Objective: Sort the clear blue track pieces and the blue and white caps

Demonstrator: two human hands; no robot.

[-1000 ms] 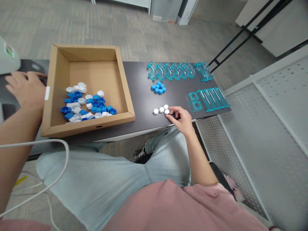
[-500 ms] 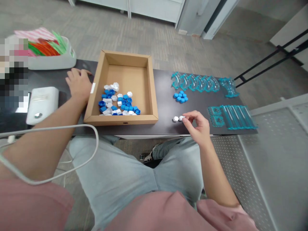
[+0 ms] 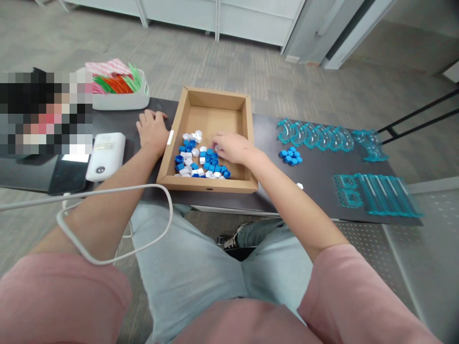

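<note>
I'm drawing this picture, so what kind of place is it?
Maybe an office or workroom: there's a long dark table with a box on it, a grey floor and white cabinets beyond.

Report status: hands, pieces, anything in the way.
Right hand inside box, at blue and white pieces. Left hand beside box. Right forearm crosses box's right wall.

The single head-worn view looks forward and steeply down from the near side of the cardboard box (image 3: 233, 186), far enough off to take in the table (image 3: 265, 136) on both sides of it and the floor (image 3: 229, 64) beyond.
</note>
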